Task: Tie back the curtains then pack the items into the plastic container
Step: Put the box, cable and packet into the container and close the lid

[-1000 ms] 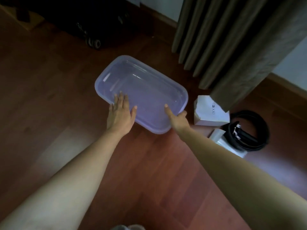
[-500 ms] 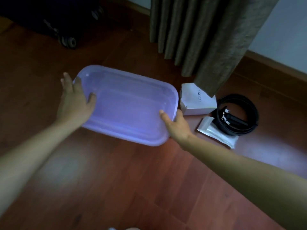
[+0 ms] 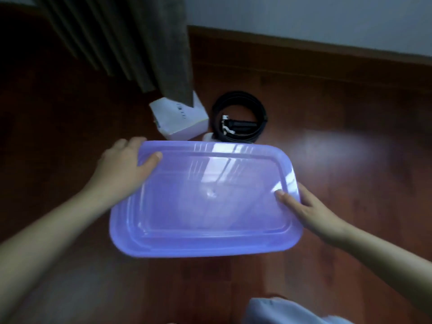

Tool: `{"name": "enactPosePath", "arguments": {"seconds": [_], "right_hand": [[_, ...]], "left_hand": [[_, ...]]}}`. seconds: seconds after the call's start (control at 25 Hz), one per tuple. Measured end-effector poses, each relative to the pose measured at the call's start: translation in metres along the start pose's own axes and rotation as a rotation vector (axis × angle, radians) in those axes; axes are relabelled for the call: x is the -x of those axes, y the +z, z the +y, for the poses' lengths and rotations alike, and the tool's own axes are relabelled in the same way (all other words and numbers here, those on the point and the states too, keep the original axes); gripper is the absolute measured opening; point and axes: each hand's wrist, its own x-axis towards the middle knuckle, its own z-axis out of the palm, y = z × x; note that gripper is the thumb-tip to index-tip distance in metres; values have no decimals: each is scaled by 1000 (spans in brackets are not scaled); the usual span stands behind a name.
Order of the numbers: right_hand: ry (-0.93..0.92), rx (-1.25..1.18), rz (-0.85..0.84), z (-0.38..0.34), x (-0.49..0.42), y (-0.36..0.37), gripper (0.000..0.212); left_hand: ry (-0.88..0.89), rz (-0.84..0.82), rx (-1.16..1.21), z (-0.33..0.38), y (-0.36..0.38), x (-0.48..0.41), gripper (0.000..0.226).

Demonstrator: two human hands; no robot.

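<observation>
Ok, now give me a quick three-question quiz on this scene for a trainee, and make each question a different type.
1. True or false: the black belt lies inside the purple container.
2. Which grips the container: A, the left hand only; B, the right hand only; C, both?
3. Fill in: the hem of the ____ overlaps a corner of the white box.
Key: 1 false; 2 C; 3 curtain.
</observation>
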Motion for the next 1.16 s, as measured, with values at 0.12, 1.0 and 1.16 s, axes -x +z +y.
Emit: {"name": "enactPosePath", "arguments": {"seconds": [0.12, 1.0, 1.16], "right_hand": [[11, -17, 99, 15, 14, -40, 35], [11, 6, 240, 78, 20, -84, 52], [-88, -54, 259, 67, 30, -79, 47]], "left_hand": [[143, -19, 28, 51, 18, -6, 50], [217, -276, -39, 122, 47, -20, 60], [233, -228, -110, 132, 35, -12, 51]]}}
